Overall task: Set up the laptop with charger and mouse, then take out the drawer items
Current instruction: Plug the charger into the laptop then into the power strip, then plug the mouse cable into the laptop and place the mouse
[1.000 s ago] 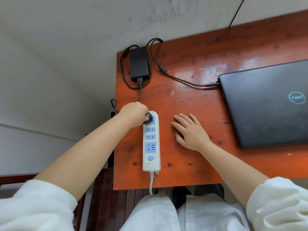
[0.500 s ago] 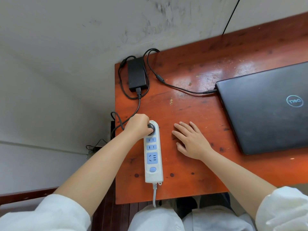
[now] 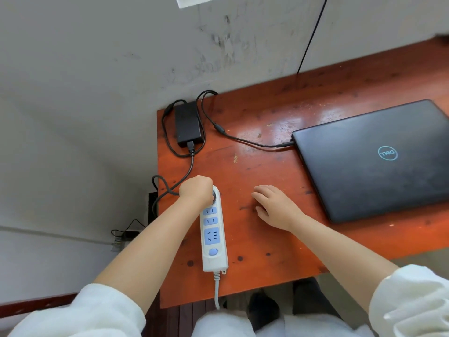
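A worn wooden desk (image 3: 279, 171) with a glossy reddish-orange top, scuffed and dotted with dark knots, stands with its far edge against a grey plastered wall (image 3: 121, 69) marked with smudges and scratches; a thin black cable (image 3: 311, 37) runs up that wall. On the right part of the desk lies a closed matte black Dell laptop (image 3: 379, 161), flat and rectangular, its round logo pale blue. A thin black cord (image 3: 245, 141) is plugged into the laptop's left edge and curves back to a black rectangular charger brick (image 3: 188, 124) at the desk's far left corner. From the brick a thicker power lead (image 3: 192, 161) drops toward the near side, loops over the desk's left edge and ends under the left hand (image 3: 196, 190). That hand is closed in a fist on a black round plug (image 3: 214, 196) at the far end of a long white plastic power strip (image 3: 213, 232) with pale blue sockets and a round blue button; its grey cord (image 3: 217, 290) hangs off the near edge. The right hand (image 3: 274, 206) lies palm down on the wood between strip and laptop, fingers loosely spread, holding nothing. Both forearms are bare, with white sleeves (image 3: 80, 312) pushed up.
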Demonstrator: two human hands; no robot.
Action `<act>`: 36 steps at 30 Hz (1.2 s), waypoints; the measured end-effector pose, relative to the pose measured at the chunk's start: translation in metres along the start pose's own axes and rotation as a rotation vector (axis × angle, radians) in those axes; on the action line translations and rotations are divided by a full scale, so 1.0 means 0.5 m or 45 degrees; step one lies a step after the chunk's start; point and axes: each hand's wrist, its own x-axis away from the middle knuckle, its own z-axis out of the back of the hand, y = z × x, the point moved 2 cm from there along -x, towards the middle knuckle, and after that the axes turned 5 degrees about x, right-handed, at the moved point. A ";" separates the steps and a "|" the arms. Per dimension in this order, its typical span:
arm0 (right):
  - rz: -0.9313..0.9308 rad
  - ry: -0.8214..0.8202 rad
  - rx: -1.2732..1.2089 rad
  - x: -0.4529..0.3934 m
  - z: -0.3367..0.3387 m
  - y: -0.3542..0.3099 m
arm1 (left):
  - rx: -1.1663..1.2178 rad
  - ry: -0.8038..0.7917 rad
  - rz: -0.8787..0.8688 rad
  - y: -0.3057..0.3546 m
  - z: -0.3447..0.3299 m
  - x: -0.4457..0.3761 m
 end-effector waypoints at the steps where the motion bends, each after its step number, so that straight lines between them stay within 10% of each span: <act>1: -0.019 0.099 0.005 0.010 0.027 0.011 | -0.080 -0.005 0.004 0.004 0.002 0.003; 16: -0.667 0.524 0.120 0.255 0.445 0.397 | 0.041 0.760 -0.558 0.590 0.232 0.033; 36: -0.954 0.265 0.338 0.548 0.650 1.055 | -0.070 0.709 -0.508 1.257 0.394 -0.121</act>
